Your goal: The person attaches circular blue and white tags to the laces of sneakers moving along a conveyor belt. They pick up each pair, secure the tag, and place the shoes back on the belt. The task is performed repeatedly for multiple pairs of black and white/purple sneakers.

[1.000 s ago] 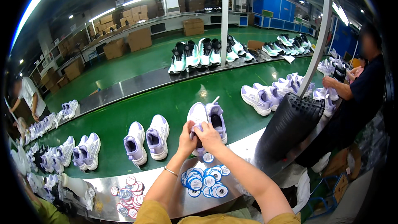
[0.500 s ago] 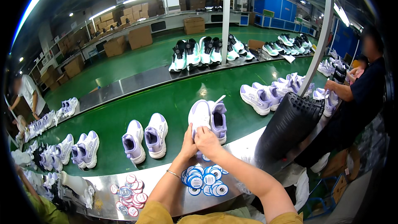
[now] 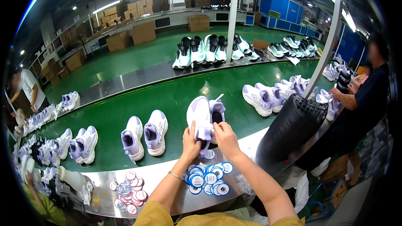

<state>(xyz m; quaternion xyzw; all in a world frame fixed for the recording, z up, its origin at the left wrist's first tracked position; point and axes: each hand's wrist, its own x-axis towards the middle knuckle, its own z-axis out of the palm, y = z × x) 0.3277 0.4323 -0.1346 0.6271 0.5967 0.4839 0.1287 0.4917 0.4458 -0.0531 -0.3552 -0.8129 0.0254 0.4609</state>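
Observation:
A white and lavender sneaker [image 3: 198, 112] is between my hands at the near edge of the green belt, its collar toward me. My left hand [image 3: 191, 143] is closed on the left side of its heel end. On the right side, my right hand [image 3: 226, 140] has its fingers closed at the collar edge; the exact fingertip grip is partly hidden. A matching sneaker [image 3: 217, 108] stands close against it on the right. Just below the held shoe is a round blue-rimmed tag [image 3: 209, 154]. Several more blue-rimmed tags [image 3: 209, 178] lie in a pile between my forearms.
Red-rimmed round tags [image 3: 131, 192] lie left on the metal ledge [image 3: 102, 178]. A sneaker pair [image 3: 155, 133] stands left on the belt; more sneakers [image 3: 261, 99] stand right. A black plastic-wrapped roll [image 3: 291, 132] and a co-worker [image 3: 366, 88] are at right. Mint shoes [image 3: 197, 51] line the far ledge.
My right hand has moved right, away from my left hand. The held sneaker's collar now shows between them. The shoes on the left of the belt appear slightly farther left and up.

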